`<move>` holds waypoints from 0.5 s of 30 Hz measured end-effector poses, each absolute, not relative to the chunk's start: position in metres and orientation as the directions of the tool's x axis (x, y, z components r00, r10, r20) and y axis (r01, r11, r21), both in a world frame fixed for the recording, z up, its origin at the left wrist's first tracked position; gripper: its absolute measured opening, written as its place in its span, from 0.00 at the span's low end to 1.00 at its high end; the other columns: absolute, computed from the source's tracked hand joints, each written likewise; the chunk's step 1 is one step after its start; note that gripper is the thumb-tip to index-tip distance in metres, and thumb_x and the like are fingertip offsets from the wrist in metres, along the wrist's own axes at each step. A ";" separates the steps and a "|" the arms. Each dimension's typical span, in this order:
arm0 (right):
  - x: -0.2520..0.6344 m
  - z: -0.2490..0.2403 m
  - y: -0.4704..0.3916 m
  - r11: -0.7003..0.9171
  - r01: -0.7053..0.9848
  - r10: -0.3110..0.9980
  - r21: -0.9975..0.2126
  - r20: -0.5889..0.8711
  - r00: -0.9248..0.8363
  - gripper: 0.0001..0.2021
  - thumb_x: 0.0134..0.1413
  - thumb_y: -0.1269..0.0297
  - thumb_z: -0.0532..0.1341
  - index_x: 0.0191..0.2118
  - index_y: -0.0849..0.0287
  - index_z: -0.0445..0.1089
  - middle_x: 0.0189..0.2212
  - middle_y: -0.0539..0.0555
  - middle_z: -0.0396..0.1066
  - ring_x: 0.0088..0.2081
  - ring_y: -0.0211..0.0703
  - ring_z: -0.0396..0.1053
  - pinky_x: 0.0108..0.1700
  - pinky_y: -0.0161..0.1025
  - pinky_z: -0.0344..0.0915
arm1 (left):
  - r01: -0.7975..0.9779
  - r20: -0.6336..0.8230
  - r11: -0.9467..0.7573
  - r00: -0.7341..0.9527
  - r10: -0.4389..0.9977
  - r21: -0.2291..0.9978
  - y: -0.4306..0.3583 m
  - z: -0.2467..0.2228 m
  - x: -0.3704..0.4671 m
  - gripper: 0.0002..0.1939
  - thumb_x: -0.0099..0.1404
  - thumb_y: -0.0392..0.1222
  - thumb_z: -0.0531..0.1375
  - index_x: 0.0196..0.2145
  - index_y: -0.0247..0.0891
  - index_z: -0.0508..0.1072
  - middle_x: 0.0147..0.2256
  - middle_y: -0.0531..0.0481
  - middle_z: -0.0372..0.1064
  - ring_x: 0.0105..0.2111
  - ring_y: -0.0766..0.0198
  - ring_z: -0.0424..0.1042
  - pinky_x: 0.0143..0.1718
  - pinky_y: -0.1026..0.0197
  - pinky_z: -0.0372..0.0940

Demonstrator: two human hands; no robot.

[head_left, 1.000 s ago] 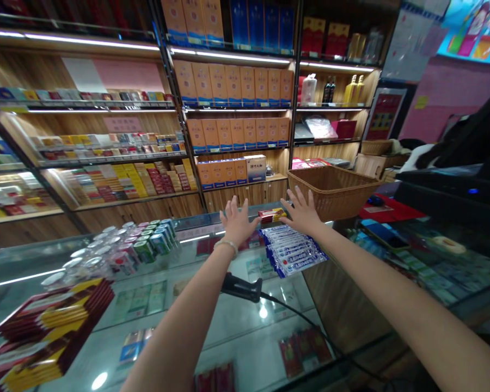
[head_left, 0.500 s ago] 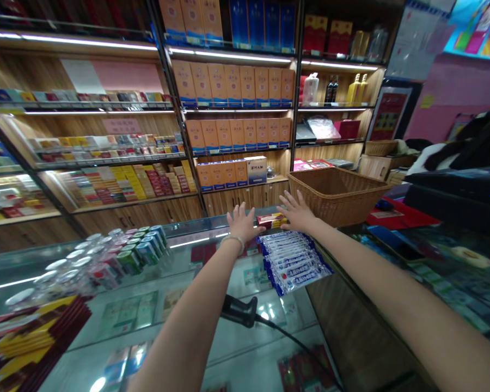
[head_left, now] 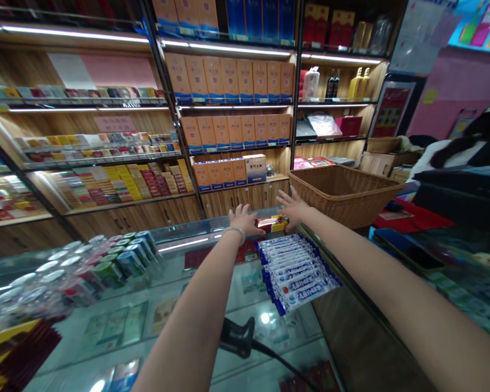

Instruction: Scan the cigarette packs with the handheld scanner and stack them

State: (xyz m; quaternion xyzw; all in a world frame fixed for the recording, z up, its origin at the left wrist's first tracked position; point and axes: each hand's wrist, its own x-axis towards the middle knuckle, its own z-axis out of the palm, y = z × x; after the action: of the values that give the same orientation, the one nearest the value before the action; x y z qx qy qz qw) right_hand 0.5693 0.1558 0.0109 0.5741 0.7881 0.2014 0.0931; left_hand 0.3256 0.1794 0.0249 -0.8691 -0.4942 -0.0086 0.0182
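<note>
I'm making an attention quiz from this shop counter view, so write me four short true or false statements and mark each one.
1. The red-and-yellow packet is between the left hand and the right hand. True.
2. A bracelet circles the right wrist. False: the bracelet is on the left wrist.
3. The black corded scanner lies on the glass counter. True.
4. The blue-and-white packets stand upright in the basket. False: the blue-and-white packets lie overlapping on the counter, outside the wicker basket.
</note>
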 end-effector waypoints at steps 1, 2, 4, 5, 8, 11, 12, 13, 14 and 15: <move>0.571 0.009 0.160 0.270 0.868 0.940 0.416 0.082 -0.331 0.38 0.43 0.40 0.71 0.60 0.50 0.76 0.75 0.60 0.51 0.77 0.68 0.30 0.70 0.72 0.14 | 0.856 0.029 -0.517 0.517 0.856 -0.021 0.181 0.024 0.326 0.45 0.54 0.69 0.67 0.66 0.53 0.68 0.77 0.40 0.40 0.76 0.38 0.34 0.71 0.26 0.36; 0.572 0.007 0.163 0.280 0.870 0.938 0.405 0.077 -0.337 0.37 0.42 0.40 0.72 0.58 0.49 0.77 0.75 0.60 0.52 0.77 0.68 0.30 0.70 0.72 0.14 | 0.853 0.026 -0.522 0.522 0.852 -0.018 0.183 0.023 0.326 0.45 0.54 0.69 0.67 0.65 0.53 0.69 0.77 0.40 0.41 0.76 0.38 0.35 0.71 0.26 0.35; 0.573 0.005 0.169 0.294 0.877 0.937 0.380 0.067 -0.343 0.34 0.41 0.41 0.72 0.55 0.48 0.79 0.75 0.58 0.54 0.77 0.68 0.30 0.69 0.72 0.13 | 0.848 0.024 -0.531 0.531 0.847 -0.011 0.186 0.021 0.327 0.43 0.53 0.70 0.67 0.64 0.54 0.71 0.76 0.42 0.42 0.76 0.37 0.35 0.70 0.25 0.35; 0.573 0.004 0.171 0.296 0.882 0.938 0.367 0.062 -0.341 0.32 0.40 0.42 0.73 0.54 0.48 0.80 0.74 0.58 0.54 0.77 0.68 0.29 0.69 0.72 0.13 | 0.845 0.022 -0.534 0.534 0.845 -0.007 0.187 0.021 0.327 0.42 0.53 0.70 0.67 0.62 0.54 0.72 0.76 0.42 0.43 0.76 0.37 0.35 0.70 0.25 0.35; 0.571 0.004 0.174 0.296 0.888 0.941 0.352 0.054 -0.335 0.30 0.41 0.43 0.73 0.51 0.49 0.81 0.74 0.58 0.55 0.77 0.69 0.30 0.69 0.72 0.12 | 0.840 0.008 -0.543 0.543 0.840 0.001 0.190 0.021 0.328 0.40 0.51 0.70 0.68 0.59 0.54 0.75 0.76 0.43 0.45 0.76 0.35 0.35 0.70 0.24 0.35; 0.567 0.006 0.173 0.293 0.876 0.942 0.382 0.041 -0.333 0.32 0.42 0.44 0.73 0.54 0.53 0.80 0.75 0.61 0.53 0.77 0.68 0.30 0.70 0.71 0.14 | 0.836 -0.007 -0.549 0.549 0.836 -0.004 0.191 0.024 0.328 0.41 0.51 0.71 0.69 0.59 0.54 0.76 0.76 0.42 0.44 0.76 0.36 0.34 0.70 0.24 0.35; 0.565 0.007 0.172 0.292 0.871 0.943 0.395 0.034 -0.331 0.33 0.42 0.44 0.73 0.55 0.54 0.79 0.75 0.62 0.52 0.77 0.68 0.31 0.70 0.71 0.14 | 0.835 -0.011 -0.550 0.550 0.835 -0.006 0.191 0.024 0.328 0.41 0.51 0.71 0.69 0.60 0.54 0.75 0.76 0.42 0.43 0.76 0.36 0.34 0.70 0.24 0.35; 0.564 0.009 0.171 0.290 0.867 0.944 0.404 0.029 -0.330 0.34 0.42 0.44 0.73 0.55 0.55 0.78 0.75 0.62 0.52 0.78 0.67 0.31 0.70 0.72 0.14 | 0.835 -0.015 -0.550 0.550 0.835 -0.008 0.190 0.025 0.328 0.41 0.51 0.71 0.69 0.60 0.54 0.75 0.76 0.41 0.43 0.76 0.36 0.34 0.70 0.24 0.35; 0.562 0.010 0.170 0.289 0.865 0.944 0.410 0.026 -0.328 0.34 0.43 0.44 0.72 0.56 0.55 0.78 0.75 0.63 0.51 0.78 0.67 0.31 0.70 0.72 0.15 | 0.835 -0.016 -0.550 0.550 0.835 -0.011 0.190 0.026 0.328 0.41 0.52 0.70 0.69 0.61 0.53 0.75 0.76 0.41 0.43 0.76 0.36 0.34 0.70 0.24 0.35; 0.561 0.011 0.169 0.286 0.866 0.945 0.410 0.026 -0.325 0.34 0.43 0.45 0.72 0.56 0.56 0.78 0.75 0.63 0.51 0.78 0.67 0.31 0.71 0.72 0.15 | 0.835 -0.014 -0.550 0.550 0.835 -0.013 0.189 0.027 0.327 0.41 0.52 0.70 0.69 0.61 0.53 0.75 0.76 0.41 0.42 0.76 0.36 0.34 0.70 0.24 0.35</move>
State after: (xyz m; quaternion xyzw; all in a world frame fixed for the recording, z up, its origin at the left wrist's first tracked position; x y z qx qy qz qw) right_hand 0.5611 0.1686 0.0106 0.5702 0.7942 0.1781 0.1116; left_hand 0.3273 0.1889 0.0267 -0.8804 -0.4742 0.0093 0.0022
